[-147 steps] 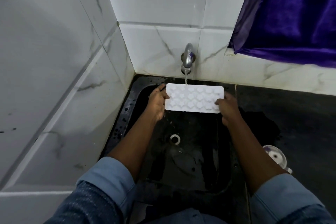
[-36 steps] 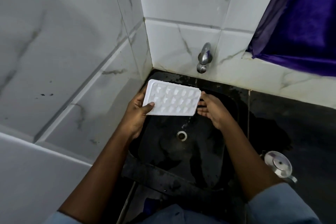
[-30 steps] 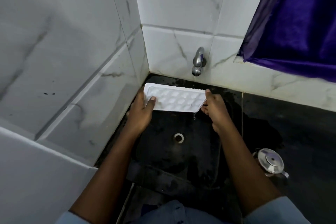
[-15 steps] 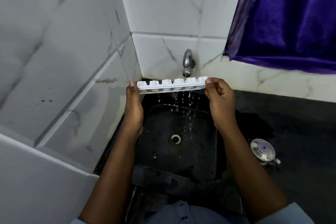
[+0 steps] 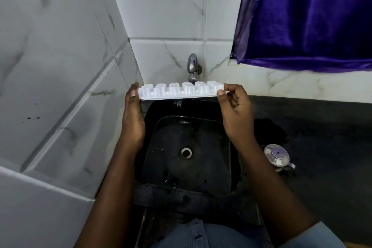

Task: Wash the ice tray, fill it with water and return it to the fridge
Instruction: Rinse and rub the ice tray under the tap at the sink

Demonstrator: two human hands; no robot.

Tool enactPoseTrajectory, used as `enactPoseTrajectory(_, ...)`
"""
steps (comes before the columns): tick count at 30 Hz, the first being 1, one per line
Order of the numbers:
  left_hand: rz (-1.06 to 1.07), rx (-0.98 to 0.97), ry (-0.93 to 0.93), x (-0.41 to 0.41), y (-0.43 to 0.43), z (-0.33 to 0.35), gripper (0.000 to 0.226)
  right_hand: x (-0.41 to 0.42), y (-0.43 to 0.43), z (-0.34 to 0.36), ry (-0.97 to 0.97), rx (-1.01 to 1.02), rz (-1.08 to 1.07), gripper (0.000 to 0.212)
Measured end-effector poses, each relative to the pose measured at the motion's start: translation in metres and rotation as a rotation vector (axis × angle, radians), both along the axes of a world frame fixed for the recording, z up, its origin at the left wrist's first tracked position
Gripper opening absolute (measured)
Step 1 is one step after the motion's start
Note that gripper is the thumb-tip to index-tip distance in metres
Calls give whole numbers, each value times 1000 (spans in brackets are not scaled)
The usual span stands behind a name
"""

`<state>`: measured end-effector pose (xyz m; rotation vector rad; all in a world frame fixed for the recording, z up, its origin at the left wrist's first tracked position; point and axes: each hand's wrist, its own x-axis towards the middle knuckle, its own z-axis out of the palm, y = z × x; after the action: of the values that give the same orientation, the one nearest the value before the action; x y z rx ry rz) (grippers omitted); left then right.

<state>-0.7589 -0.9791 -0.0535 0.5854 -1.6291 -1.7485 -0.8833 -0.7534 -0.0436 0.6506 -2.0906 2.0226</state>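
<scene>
no text, label, brand, number or sign can be read anywhere in the view.

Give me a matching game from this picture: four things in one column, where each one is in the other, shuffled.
1 ice tray
2 tap
3 purple cloth
4 steel vessel

a hangs at upper right
b stands on the dark counter
c held upside down over the sink by left hand and right hand
d juts from the tiled wall

Pairs: 1-c, 2-d, 3-a, 4-b
</scene>
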Motion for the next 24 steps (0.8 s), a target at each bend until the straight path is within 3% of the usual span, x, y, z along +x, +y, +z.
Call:
enactPoseTrajectory(6, -23, 71, 78, 2, 13, 2, 44, 7, 6, -1, -22, -22, -40, 20)
enactPoseTrajectory(13, -131, 100, 26, 0, 19, -2, 43, -4, 11, -3, -365, -119, -33, 24)
enactPoseTrajectory(19, -155, 151, 39, 4, 13, -7, 59, 2, 13, -6, -368, -118, -40, 26)
enactPoseTrajectory(24, -99, 191, 81, 5, 13, -8, 43, 6, 12, -3, -272, -155, -55, 32)
